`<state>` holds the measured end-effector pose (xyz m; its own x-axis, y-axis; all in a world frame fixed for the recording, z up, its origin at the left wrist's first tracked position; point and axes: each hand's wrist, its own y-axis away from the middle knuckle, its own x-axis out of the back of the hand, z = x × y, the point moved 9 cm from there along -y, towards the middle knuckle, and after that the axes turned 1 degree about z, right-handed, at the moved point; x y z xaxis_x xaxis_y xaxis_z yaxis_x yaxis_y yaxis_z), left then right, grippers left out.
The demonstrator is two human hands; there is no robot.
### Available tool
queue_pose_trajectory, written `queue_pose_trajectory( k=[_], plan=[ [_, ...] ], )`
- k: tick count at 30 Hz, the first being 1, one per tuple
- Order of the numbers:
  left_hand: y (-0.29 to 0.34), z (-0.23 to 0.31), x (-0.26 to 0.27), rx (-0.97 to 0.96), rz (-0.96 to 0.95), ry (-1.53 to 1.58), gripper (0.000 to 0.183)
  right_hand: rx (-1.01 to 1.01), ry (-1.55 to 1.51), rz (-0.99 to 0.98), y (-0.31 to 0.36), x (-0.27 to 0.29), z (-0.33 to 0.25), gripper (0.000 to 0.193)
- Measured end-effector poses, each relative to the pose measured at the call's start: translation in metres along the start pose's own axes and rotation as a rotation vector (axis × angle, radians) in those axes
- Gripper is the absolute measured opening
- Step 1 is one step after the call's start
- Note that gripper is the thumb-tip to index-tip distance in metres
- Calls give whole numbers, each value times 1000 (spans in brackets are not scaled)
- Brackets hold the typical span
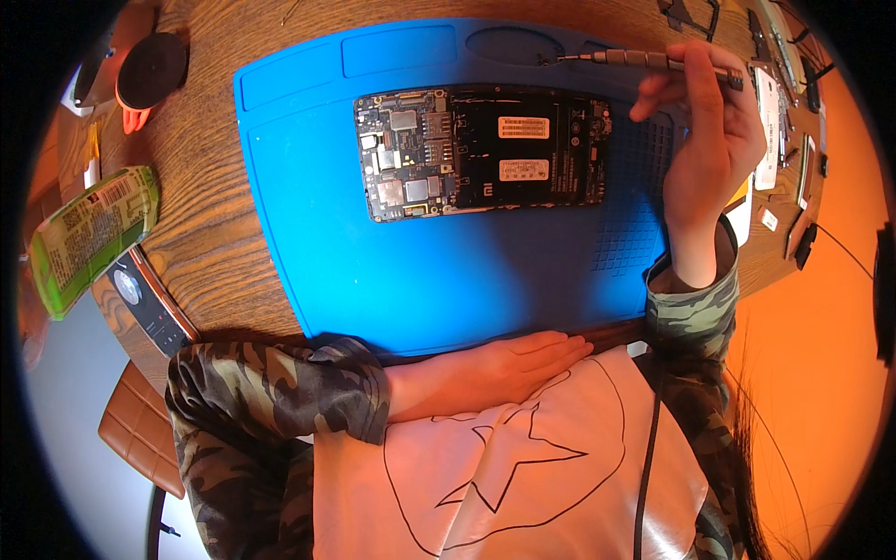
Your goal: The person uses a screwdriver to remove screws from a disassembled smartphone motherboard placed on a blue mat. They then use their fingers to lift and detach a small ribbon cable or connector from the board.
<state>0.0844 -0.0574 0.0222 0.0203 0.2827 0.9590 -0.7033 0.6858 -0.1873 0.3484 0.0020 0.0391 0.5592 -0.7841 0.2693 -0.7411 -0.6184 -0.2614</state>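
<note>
My right hand (714, 145) is closed around a slim metal precision screwdriver (627, 59), which lies nearly level and points left. Its tip is over an oval recess (504, 43) at the far side of the blue silicone work mat (373, 280), beside tiny dark bits (545, 60) that look like screws. Below the tool lies an opened smartphone (481, 154), its circuit board bare at the left and its black battery area in the middle. Along the mat's near edge, my left hand (499, 373) lies flat and empty, fingers stretched out together.
Left of the mat on the wooden table (210, 224) are a green packet (98, 229), a phone with a lit screen (145, 299) and a round black object (152, 71). Phone parts and a white panel (767, 131) crowd the right side. A brown chair (142, 429) stands lower left.
</note>
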Motion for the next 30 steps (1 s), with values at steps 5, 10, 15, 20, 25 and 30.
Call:
queue_pose_trajectory(
  k=[5,10,15,20,25,30],
  plan=[
    [1,2,-1,8,15,-12,58,-18,33,69,0,6,-1,24],
    [2,3,-3,8,10,-19,57,-1,8,91,-1,8,-2,25],
    [0,2,-1,-5,3,-5,54,5,30,71,0,6,-1,25],
    [0,3,-5,-24,-121,-11,64,27,15,47,-1,4,-1,25],
    [0,1,-3,-9,-105,11,64,34,26,37,-1,3,-2,26],
    [0,2,-4,2,-98,13,63,10,11,52,0,3,-1,26]
  ],
)
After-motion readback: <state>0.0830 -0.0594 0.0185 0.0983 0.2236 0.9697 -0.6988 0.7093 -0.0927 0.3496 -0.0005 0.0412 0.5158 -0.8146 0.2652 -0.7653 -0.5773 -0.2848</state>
